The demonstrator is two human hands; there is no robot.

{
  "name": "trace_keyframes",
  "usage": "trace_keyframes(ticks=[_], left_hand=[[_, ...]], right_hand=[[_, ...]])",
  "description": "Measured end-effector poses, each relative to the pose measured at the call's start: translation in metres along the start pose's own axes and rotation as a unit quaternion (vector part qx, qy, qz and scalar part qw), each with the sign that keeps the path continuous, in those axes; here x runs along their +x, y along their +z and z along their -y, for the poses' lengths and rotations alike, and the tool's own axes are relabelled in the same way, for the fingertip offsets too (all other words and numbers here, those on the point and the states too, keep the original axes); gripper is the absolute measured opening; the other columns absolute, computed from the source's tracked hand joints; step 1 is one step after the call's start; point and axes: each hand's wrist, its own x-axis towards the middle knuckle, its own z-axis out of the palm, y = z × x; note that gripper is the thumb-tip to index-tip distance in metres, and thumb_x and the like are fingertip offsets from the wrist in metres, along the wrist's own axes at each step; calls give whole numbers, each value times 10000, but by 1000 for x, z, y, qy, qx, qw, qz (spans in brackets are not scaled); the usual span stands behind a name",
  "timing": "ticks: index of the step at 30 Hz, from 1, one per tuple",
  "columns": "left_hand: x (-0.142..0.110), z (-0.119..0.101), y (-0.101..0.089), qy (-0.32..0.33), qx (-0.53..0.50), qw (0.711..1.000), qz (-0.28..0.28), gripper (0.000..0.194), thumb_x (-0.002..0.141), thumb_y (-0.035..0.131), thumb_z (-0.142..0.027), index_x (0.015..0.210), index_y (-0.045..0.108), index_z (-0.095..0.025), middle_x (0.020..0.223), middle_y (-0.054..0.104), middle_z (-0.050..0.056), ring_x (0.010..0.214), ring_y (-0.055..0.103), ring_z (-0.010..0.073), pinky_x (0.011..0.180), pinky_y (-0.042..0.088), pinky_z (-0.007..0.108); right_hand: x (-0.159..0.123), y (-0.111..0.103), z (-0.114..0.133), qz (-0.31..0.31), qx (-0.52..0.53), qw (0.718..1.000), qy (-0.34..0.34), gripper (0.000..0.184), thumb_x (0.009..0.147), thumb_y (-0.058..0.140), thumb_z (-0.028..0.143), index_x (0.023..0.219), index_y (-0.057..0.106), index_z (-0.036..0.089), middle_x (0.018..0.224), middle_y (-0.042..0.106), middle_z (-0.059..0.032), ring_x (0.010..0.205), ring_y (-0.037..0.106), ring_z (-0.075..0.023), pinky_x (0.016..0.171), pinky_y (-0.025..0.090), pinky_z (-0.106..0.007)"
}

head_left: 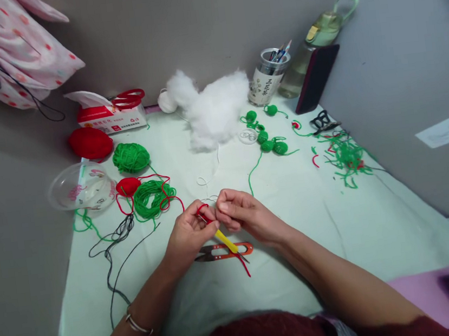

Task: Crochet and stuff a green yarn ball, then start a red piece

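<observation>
Both hands meet above the middle of the pale green tabletop [304, 218]. My left hand [187, 235] is closed, pinching red yarn [202, 210] that loops over its fingers. My right hand [240, 213] is closed around a crochet hook with a yellow handle [225, 240], whose tip points into the red yarn. A loose red tail hangs down below the hands. Orange thread snips [224, 252] lie flat on the table right under the hook.
To the left lie a red yarn ball [90, 143], green yarn balls [130, 157], loose green yarn [152, 197], black cord [114, 241] and a clear plastic bowl [82, 188]. At the back: tissue box with red scissors [114, 116], white stuffing [211, 109], pen cup [268, 78], bottle [315, 42]. Small green crocheted balls [268, 141] and yarn scraps [346, 158] lie right.
</observation>
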Motion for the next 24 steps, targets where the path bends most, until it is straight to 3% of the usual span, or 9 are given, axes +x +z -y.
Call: trace_keyframes(ticks=[5,9,13,15,18,22,24], left_hand=[[2,5,-3,4,32,999,-8,213,718,842,-175,680,632,-182,785,656,10,787,609,162,746,475,253],[3,7,-6,-9,40,999,-11,141,783,812,-270,833,711,-185,813,663,5,746,579,148,706,460,248],[3,5,-8,-20,56,998,-21,107,794,798,-273,814,746,-182,777,651,-7,728,558,140,697,437,241],[2,3,-8,-22,67,997,-30,75,782,808,-236,816,773,-179,796,666,-4,741,557,138,707,432,237],[0,2,-7,-21,66,997,-47,96,811,799,-267,843,794,-177,884,702,15,858,600,163,798,452,244],[-1,3,-9,-41,29,997,-54,272,877,742,-432,849,769,-163,821,704,25,814,627,173,787,490,274],[-1,4,-10,-47,11,997,-60,280,831,792,-435,858,752,-159,800,706,20,779,633,164,760,501,270]], right_hand=[[0,-4,0,-16,1,1000,23,382,843,805,426,749,517,194,601,438,95,501,258,-51,507,183,-229],[4,-11,0,-45,8,999,27,364,821,815,441,732,571,187,643,555,49,517,338,-64,527,285,-239],[6,-13,0,-104,-73,992,-4,317,846,781,478,798,689,178,660,591,21,569,450,-101,606,383,-275],[4,-10,-2,-142,-155,976,-51,257,870,768,424,803,702,185,707,595,13,610,481,-113,624,394,-280],[-1,-3,-10,-138,-337,915,-173,168,938,714,308,812,708,198,814,621,-15,715,550,-139,656,426,-280],[-8,3,-22,-55,-595,741,-306,212,1044,550,234,929,722,190,812,623,-42,742,574,-166,649,446,-283],[-9,2,-23,-31,-657,680,-325,242,1064,490,214,993,718,174,825,634,-60,749,580,-179,632,451,-285]])
